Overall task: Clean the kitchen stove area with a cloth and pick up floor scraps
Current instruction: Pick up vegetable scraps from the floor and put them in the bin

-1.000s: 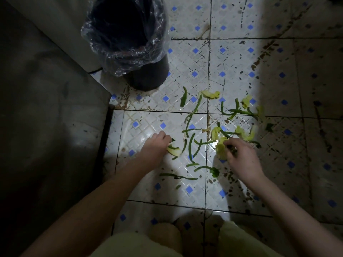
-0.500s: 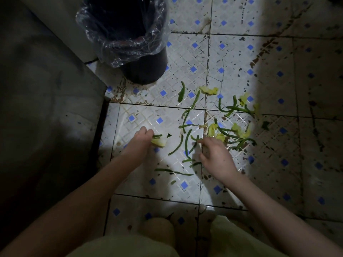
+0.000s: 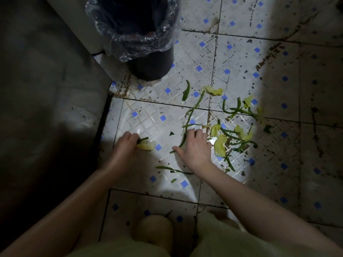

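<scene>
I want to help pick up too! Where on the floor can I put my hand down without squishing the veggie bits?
Bare tile lies between the left hand and right hand, apart from one tiny green chip. It is also bare between the bin and the curved pod. Right of the right hand it is crowded with green strips and yellow leaves.

Head view, steeply down, near floor (image 3: 241, 58)

A home kitchen, by the look of it: a grimy white tiled floor (image 3: 241, 58) with small blue diamonds, a dark bin (image 3: 148, 52) lined with a clear plastic bag, green and yellow vegetable scraps (image 3: 220, 143) scattered about, and a dark cabinet side (image 3: 46, 89) rising at the left.
</scene>
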Motion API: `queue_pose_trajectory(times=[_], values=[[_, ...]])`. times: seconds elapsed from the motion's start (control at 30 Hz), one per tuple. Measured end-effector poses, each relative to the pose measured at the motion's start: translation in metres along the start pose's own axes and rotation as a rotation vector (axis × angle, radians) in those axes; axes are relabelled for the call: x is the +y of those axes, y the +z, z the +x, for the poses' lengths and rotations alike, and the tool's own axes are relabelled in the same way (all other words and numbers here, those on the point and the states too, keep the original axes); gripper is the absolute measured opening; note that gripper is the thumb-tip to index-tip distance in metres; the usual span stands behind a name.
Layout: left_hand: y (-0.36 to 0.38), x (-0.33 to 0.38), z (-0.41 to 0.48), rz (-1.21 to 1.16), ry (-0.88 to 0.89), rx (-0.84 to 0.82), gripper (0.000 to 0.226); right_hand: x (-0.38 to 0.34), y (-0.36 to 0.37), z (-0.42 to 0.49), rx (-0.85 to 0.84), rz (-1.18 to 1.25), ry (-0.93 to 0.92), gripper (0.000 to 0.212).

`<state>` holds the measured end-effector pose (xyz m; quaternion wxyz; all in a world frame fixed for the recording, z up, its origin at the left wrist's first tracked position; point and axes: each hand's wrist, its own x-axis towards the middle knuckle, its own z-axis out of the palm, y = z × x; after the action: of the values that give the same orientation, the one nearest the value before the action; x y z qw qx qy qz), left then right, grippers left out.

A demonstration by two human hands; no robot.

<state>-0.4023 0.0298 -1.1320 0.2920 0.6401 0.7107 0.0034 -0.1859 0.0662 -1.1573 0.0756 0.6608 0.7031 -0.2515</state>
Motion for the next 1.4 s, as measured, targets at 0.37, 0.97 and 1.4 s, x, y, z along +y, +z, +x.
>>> queue_pose_trajectory(times=[0.37, 0.97, 1.4], values=[[-0.006, 0.017, -0.003, -0.047, 0.055, -0.009, 0.027, 0.004, 0.006, -0.004, -0.165, 0.05, -0.339, 0.057], [-0.004, 0.023, -0.006, -0.043, 0.075, 0.049, 0.016, 0.034, -0.004, -0.018, -0.059, -0.017, -0.296, 0.052], [-0.004, 0.017, -0.008, 0.01, 0.116, 0.065, 0.017, 0.044, 0.017, -0.026, 0.043, -0.007, -0.303, 0.052]])
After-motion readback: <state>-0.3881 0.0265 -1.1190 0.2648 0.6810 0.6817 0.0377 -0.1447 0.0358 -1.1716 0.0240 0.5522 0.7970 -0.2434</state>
